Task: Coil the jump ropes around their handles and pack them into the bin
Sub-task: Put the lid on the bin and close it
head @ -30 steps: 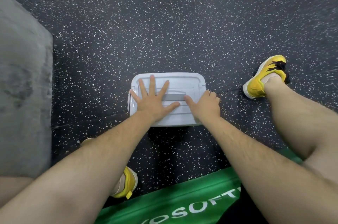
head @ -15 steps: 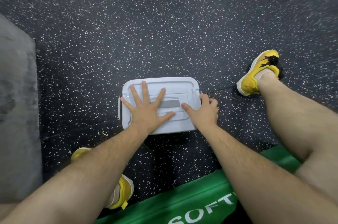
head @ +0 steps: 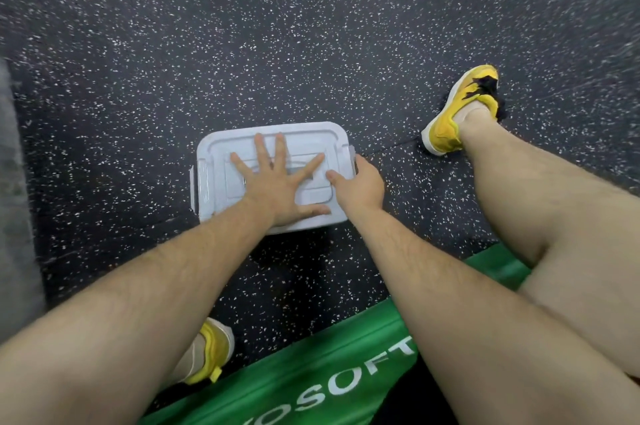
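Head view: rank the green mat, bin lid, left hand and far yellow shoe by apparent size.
1. green mat, though cut off by the frame and arms.
2. bin lid.
3. left hand and far yellow shoe: too alike to rank; the shoe lies farther away.

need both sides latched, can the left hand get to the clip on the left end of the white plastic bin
Probably yes: the left hand lies flat on the white plastic lid, holding nothing, and the left-end clip sits uncovered, nothing between them.
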A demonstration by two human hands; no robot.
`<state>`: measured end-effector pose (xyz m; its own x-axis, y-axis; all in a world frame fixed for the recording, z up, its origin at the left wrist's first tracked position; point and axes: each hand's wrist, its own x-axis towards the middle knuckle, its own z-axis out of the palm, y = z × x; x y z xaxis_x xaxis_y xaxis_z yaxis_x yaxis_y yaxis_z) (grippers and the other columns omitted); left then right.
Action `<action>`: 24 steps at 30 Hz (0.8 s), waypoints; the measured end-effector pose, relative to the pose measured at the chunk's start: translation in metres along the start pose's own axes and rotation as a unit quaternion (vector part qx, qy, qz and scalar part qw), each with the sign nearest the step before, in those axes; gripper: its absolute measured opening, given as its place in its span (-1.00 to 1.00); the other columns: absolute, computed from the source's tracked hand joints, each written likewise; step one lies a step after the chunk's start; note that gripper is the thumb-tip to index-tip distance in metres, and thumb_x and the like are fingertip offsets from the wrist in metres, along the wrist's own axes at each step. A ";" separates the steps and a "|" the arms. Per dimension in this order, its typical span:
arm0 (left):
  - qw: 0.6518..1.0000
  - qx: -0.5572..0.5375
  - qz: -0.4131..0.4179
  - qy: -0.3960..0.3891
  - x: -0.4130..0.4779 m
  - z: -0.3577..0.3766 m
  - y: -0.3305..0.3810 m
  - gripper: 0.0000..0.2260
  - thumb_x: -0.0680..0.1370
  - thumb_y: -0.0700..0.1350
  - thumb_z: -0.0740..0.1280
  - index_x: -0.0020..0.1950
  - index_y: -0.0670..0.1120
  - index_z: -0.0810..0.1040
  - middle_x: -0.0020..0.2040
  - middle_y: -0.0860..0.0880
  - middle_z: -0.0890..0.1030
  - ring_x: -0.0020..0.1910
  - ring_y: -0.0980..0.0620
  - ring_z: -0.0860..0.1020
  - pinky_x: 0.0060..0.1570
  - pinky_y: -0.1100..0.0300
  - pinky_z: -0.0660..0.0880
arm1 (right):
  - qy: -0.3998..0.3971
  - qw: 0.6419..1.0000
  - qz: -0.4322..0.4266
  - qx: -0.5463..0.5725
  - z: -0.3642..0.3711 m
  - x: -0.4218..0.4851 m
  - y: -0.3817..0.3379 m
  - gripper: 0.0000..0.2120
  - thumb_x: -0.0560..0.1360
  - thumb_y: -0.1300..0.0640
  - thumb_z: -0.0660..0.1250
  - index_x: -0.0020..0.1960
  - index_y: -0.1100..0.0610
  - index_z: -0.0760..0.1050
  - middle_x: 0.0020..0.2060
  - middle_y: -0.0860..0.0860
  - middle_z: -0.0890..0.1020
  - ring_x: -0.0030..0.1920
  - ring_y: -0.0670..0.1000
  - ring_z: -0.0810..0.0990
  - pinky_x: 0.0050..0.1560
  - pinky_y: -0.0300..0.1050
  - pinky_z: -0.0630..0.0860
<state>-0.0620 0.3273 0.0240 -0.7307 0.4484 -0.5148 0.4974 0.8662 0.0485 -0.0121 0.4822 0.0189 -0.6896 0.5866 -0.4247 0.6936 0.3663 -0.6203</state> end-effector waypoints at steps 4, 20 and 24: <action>1.000 0.003 -0.010 0.017 -0.001 0.005 -0.002 -0.11 0.22 0.74 -0.18 0.42 0.48 -0.48 0.55 -0.19 -0.49 0.46 -0.43 -0.50 0.22 -0.70 -0.23 | 0.027 0.995 -0.011 -0.094 0.000 -0.002 -0.008 -0.51 0.52 -0.07 0.43 0.38 0.09 0.47 0.18 0.07 0.62 0.20 0.15 0.59 0.09 -0.06 0.47; 0.975 -0.194 -0.033 0.099 -0.061 0.022 -0.104 -0.11 0.59 0.26 0.29 0.66 -0.11 -0.15 0.64 -0.05 -0.29 0.61 -0.06 -0.30 0.57 -0.05 -0.27 | -0.180 0.835 -0.333 -0.400 0.054 -0.058 -0.065 -0.35 0.65 -0.18 0.07 0.61 -0.21 -0.22 0.62 0.02 -0.25 0.60 0.23 -0.26 0.51 0.42 -0.07; 0.952 -0.293 -0.051 0.080 -0.083 0.032 -0.124 -0.16 0.62 0.16 0.31 0.67 -0.07 -0.15 0.65 0.09 -0.26 0.61 0.14 -0.09 0.56 0.08 0.00 | -0.241 0.793 -0.319 -0.460 0.077 -0.067 -0.106 -0.22 0.55 -0.35 0.14 0.54 -0.35 -0.33 0.57 -0.02 -0.41 0.55 0.30 -0.38 0.30 0.70 -0.08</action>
<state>-0.0482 0.1755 0.0335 -0.8462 0.3432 -0.4077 0.1091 0.8604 0.4978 -0.0559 0.3483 0.0624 -0.8075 -0.1923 -0.5576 -0.1222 0.9794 -0.1608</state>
